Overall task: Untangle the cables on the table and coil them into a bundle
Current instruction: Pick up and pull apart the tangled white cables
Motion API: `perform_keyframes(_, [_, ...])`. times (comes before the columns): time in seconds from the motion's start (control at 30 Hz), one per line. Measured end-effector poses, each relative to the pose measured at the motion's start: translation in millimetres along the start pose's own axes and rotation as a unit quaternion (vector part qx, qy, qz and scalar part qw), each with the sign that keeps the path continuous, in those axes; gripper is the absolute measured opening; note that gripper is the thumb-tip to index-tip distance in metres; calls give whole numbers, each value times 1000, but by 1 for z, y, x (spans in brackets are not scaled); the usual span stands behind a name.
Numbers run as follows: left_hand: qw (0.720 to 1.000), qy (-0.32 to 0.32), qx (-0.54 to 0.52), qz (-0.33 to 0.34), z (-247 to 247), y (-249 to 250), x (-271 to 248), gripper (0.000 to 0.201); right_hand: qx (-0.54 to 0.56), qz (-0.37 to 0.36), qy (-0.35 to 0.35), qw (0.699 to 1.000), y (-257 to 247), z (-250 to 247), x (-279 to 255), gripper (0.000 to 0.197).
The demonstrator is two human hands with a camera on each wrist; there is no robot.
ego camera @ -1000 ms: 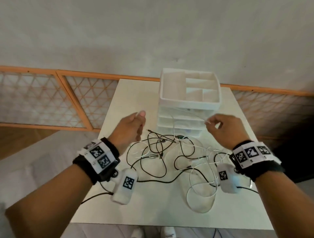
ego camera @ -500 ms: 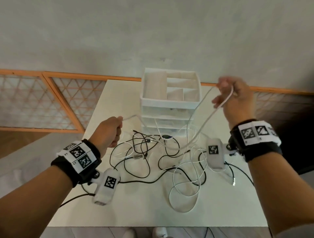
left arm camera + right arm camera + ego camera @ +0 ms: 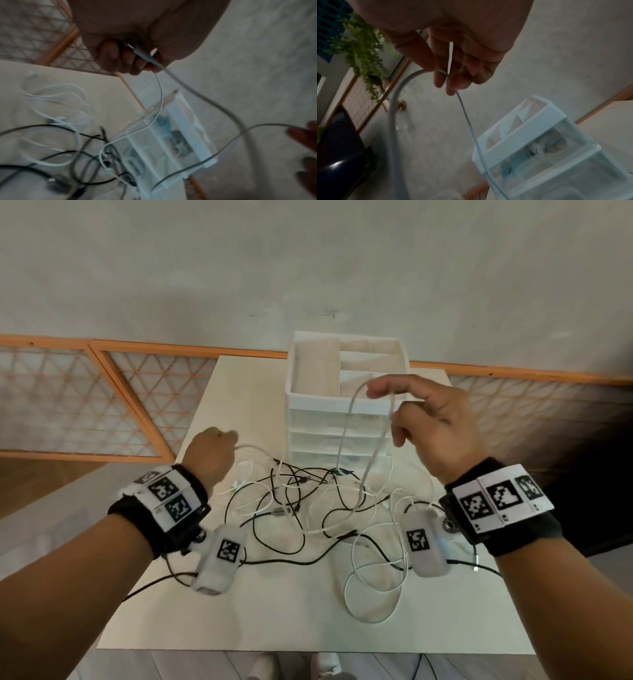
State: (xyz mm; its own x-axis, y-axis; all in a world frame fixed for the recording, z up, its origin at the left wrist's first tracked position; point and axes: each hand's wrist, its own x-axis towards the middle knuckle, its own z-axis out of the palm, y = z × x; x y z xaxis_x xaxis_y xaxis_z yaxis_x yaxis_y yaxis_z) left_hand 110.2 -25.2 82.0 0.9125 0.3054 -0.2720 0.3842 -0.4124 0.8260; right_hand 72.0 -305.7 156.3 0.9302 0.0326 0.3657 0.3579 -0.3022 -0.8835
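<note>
A tangle of black and white cables (image 3: 308, 508) lies on the white table (image 3: 239, 618) in front of a drawer unit. My left hand (image 3: 214, 448) is curled round the plug end of a white cable (image 3: 147, 58) at the table's left. That white cable (image 3: 346, 436) runs up in a loop to my right hand (image 3: 394, 395), raised before the drawer unit, whose fingertips (image 3: 448, 83) pinch it. Both legs of the loop (image 3: 469, 125) hang down into the tangle.
A white drawer organiser (image 3: 346, 405) with an open divided top stands at the back middle of the table. A loose white loop (image 3: 373, 594) lies near the front right. Orange-framed lattice panels (image 3: 102, 405) and a grey wall stand behind. Black wrist-camera leads trail across the table.
My right hand has come down and leftward, from high on the right to in front of the drawer unit, folding the white cable into a loop. My left hand has kept its grip.
</note>
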Motion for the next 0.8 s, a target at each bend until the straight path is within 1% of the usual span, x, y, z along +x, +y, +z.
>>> perform_keyframes(0.03, [1000, -5, -16, 12, 4, 10, -2, 28, 1, 0, -17, 1000, -3, 5, -2, 37])
perform_keyframes(0.1, [999, -20, 4, 37, 10, 26, -3, 26, -1, -6, -31, 1000, -8, 9, -3, 34])
perform_keyframes(0.17, [997, -27, 58, 39, 12, 33, 0, 23, -8, -8, -24, 1000, -11, 6, -2, 31])
perform_keyframes(0.2, [997, -32, 67, 34, 11, 33, 2, 23, -12, -7, -15, 1000, -11, 3, -2, 29])
perform_keyframes(0.23, [998, -44, 43, 21, 8, 31, 3, 22, -16, -3, -6, 1000, -10, -1, -2, 26])
perform_keyframes(0.27, [998, -55, -3, 7, 5, 30, 3, 21, -18, 10, -3, 1000, -9, -4, -3, 22])
perform_keyframes(0.33, [993, -60, -102, 4, 1, 32, -3, 24, -23, 50, -20, 998, -6, -5, -7, 22])
perform_keyframes(0.37, [987, -70, -140, 21, 1, 36, -9, 22, -28, 66, -43, 997, -6, -1, -10, 24])
perform_keyframes(0.43, [968, -129, -201, 71, 8, 53, -27, 16, -21, 79, -86, 993, -9, 15, -15, 24])
perform_keyframes(0.5, [954, -191, -198, 117, 21, 69, -45, 29, 18, 78, -98, 992, -13, 33, -17, 22])
perform_keyframes(0.53, [951, -212, -181, 133, 30, 73, -52, 36, 40, 78, -87, 992, -14, 39, -15, 21])
perform_keyframes(0.57, [951, -218, -167, 144, 38, 73, -57, 39, 63, 80, -67, 993, -16, 43, -13, 20])
perform_keyframes(0.6, [953, -209, -163, 150, 45, 71, -60, 39, 87, 81, -38, 992, -18, 44, -10, 20])
perform_keyframes(0.67, [956, -189, -180, 133, 51, 60, -61, 35, 143, 85, 36, 985, -20, 39, -2, 21])
perform_keyframes(0.7, [954, -196, -191, 122, 52, 53, -61, 31, 171, 86, 67, 979, -20, 35, 2, 21])
perform_keyframes(0.73, [949, -215, -198, 117, 53, 46, -61, 27, 194, 86, 89, 973, -21, 32, 5, 21])
perform_keyframes(0.8, [934, -268, -197, 131, 56, 39, -66, 22, 227, 81, 111, 964, -21, 29, 8, 22])
